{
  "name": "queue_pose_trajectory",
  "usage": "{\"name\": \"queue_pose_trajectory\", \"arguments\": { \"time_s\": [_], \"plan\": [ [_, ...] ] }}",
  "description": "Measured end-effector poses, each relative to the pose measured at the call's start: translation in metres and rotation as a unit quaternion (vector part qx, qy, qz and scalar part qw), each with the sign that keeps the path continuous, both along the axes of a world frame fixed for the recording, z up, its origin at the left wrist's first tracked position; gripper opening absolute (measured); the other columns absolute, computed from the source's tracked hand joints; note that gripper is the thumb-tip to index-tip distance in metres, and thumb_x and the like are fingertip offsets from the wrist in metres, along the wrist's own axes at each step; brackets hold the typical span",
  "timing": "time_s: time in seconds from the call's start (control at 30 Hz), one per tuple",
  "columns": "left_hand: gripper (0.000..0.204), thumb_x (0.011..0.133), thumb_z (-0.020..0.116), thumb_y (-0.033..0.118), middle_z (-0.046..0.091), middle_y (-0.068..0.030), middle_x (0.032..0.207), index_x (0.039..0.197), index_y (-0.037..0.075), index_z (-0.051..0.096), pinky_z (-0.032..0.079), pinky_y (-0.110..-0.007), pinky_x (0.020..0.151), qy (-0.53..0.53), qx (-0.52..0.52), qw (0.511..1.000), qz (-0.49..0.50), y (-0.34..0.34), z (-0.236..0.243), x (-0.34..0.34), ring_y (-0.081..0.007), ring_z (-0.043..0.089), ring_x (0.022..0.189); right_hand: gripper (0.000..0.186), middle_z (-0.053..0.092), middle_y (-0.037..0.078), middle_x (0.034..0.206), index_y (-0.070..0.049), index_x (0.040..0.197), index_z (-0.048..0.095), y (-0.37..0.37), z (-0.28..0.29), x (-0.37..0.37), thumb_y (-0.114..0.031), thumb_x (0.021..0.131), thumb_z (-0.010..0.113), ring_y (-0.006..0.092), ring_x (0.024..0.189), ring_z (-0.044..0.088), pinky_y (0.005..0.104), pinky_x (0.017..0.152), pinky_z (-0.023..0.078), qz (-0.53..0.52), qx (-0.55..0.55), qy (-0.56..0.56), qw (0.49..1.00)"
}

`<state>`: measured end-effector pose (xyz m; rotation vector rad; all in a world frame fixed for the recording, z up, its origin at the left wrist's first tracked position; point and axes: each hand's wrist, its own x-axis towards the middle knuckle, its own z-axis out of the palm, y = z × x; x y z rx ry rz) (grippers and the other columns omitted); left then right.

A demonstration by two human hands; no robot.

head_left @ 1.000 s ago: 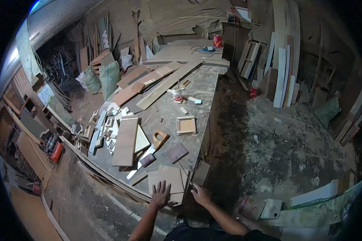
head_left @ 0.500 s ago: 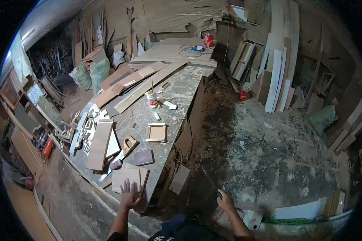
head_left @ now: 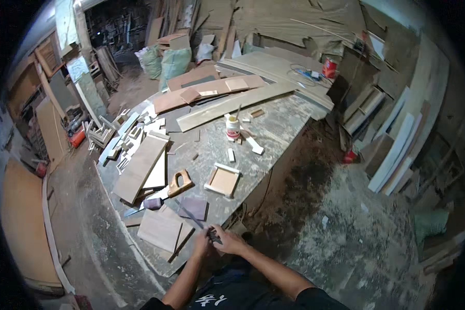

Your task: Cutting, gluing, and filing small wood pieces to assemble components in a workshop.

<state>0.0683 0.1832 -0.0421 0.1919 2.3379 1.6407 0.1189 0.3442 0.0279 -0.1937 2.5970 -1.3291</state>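
Grey metal, the slim dark-handled tool [head_left: 192,218] looks stiff, light — our right hand [head_left: 231,242] grips its handle [head_left: 214,236], the best hold; our left hand [head_left: 201,243] — we can't tell.

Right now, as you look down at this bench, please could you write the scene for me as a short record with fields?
Right hand: around the dark handle of a thin tool
Left hand: at the same handle, close against the right; its grip is hard to tell
Tool direction: away from the body, toward picture left, crossing the purplish block in view; contact unclear
Nearest board: pale board, left of the hands
Farther on bench: wooden-handled saw, small framed panel, red-and-white jar
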Motion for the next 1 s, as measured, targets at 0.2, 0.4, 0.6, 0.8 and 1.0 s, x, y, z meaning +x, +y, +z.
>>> {"name": "queue_pose_trajectory", "arguments": {
  "time_s": [0.2, 0.4, 0.6, 0.8, 1.0],
  "plan": [
    [0.021, 0.092, 0.051, 0.016, 0.062, -0.008, 0.077, 0.09, -0.002, 0.062, 0.05, -0.03, 0.06, -0.148, 0.259, 0.907, 0.298, 0.029, 0.003, -0.104, -0.0204, 0.062, 0.069, 0.062, 0.067, 0.014, 0.086, -0.004, 0.133, 0.037, 0.099, -0.021, -0.094, -0.019, 0.08, 0.064, 0.0272, 0.078, 0.066, 0.0414, 0.073, 0.052, -0.155, -0.046, -0.044, 0.986],
    [0.032, 0.086, 0.051, 0.023, 0.066, -0.0235, 0.084, 0.095, -0.003, 0.066, 0.049, -0.041, 0.076, 0.021, -0.12, 0.988, 0.091, 0.02, 0.013, -0.236, -0.0353, 0.065, 0.08, 0.06, 0.065, 0.013, 0.079, -0.002, 0.132, 0.038, 0.176, -0.079, -0.173, -0.014, 0.079, 0.064, 0.0239, 0.07, 0.065, 0.0373, 0.065, 0.053, -0.223, -0.054, -0.083, 0.97],
    [0.034, 0.083, 0.056, 0.026, 0.064, -0.0285, 0.097, 0.091, -0.006, 0.065, 0.048, -0.05, 0.084, 0.009, -0.381, 0.915, 0.132, 0.044, 0.024, -0.3, -0.0426, 0.061, 0.094, 0.056, 0.058, 0.01, 0.075, -0.002, 0.126, 0.037, 0.177, -0.069, -0.201, -0.01, 0.078, 0.065, 0.0171, 0.053, 0.058, 0.0338, 0.043, 0.048, -0.281, -0.229, -0.259, 0.895],
    [0.044, 0.079, 0.063, 0.031, 0.065, -0.023, 0.092, 0.106, -0.003, 0.058, 0.048, -0.048, 0.082, 0.2, -0.343, 0.899, 0.183, 0.085, 0.03, -0.272, -0.0413, 0.06, 0.096, 0.021, 0.062, 0.013, 0.084, 0.003, 0.1, 0.052, 0.18, -0.07, -0.207, -0.013, 0.089, 0.06, 0.0252, 0.072, 0.067, 0.0367, 0.057, 0.057, -0.234, -0.373, -0.382, 0.812],
    [0.051, 0.076, 0.067, 0.036, 0.067, -0.0193, 0.091, 0.111, 0.001, 0.056, 0.051, -0.047, 0.072, 0.09, -0.279, 0.955, 0.035, 0.11, 0.036, -0.262, -0.0368, 0.065, 0.085, 0.021, 0.062, 0.011, 0.088, 0.001, 0.102, 0.052, 0.178, -0.074, -0.204, -0.016, 0.09, 0.059, 0.0266, 0.08, 0.068, 0.0401, 0.07, 0.059, -0.224, -0.392, -0.392, 0.802]
  ]
}}
